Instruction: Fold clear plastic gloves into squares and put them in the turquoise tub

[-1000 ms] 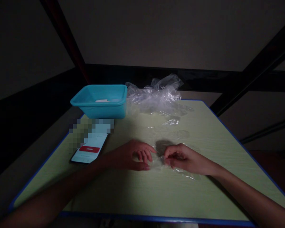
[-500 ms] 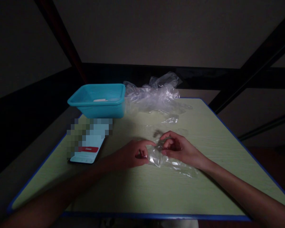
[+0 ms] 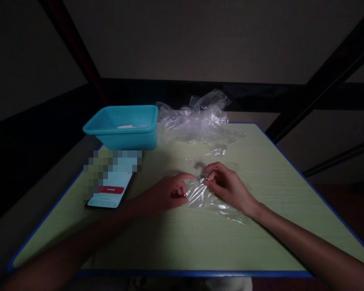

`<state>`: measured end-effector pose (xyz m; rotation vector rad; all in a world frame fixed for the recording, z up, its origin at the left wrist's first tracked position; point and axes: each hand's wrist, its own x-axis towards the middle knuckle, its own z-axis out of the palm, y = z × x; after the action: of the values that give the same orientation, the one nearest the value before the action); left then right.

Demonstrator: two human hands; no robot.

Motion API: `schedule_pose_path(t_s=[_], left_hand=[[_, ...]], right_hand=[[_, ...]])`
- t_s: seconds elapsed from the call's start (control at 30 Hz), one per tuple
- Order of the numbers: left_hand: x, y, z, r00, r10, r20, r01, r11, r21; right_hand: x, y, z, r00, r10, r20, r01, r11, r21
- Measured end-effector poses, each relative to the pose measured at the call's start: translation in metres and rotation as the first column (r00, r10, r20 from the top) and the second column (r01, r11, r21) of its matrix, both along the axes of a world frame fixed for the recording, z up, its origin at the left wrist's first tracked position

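Both of my hands meet over the middle of a pale green table point(image 3: 176, 242) in dim light. A small clear plastic bag point(image 3: 208, 199) is lifted slightly between them. My left hand point(image 3: 167, 193) pinches the bag's left edge with thumb and forefinger, the other fingers curled under. My right hand point(image 3: 227, 185) pinches its top edge, fingers bent. A small dark shape shows near the bag's top, too dim to name.
A teal plastic tub point(image 3: 123, 126) stands at the back left with something pale inside. A heap of crumpled clear plastic bags point(image 3: 197, 117) lies behind the hands. A phone point(image 3: 111, 194) with a lit screen lies left of my left hand. Dark bars cross behind the table.
Both hands have moved away from me and lifted the clear bag off the table. The right hand's fingers have loosened from a tight pinch.
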<state>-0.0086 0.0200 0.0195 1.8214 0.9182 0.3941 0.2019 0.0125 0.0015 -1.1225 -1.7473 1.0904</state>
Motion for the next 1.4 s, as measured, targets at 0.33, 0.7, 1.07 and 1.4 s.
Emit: schedule_pose_path(t_s=[0.33,0.7,1.07,1.4], left_hand=[[-0.013,0.006,0.006,0.997,0.013,-0.078,-0.009,0.998,0.055],[-0.015,0.000,0.008,0.988,-0.038,-0.148,0.052,0.994,0.093],[-0.026,0.004,0.010,0.982,-0.058,-0.180,0.076,0.992,0.096],[-0.035,0.006,0.023,0.956,-0.028,-0.291,0.038,0.999,0.029]], right_hand=[[-0.003,0.002,0.007,0.952,-0.083,0.296,0.007,0.968,0.249],[-0.001,-0.006,0.013,0.829,0.189,0.527,-0.476,0.734,0.485],[0.006,-0.006,0.016,0.567,0.393,0.724,-0.770,0.564,0.298],[0.008,-0.006,0.016,0.627,0.376,0.683,-0.732,0.584,0.350]])
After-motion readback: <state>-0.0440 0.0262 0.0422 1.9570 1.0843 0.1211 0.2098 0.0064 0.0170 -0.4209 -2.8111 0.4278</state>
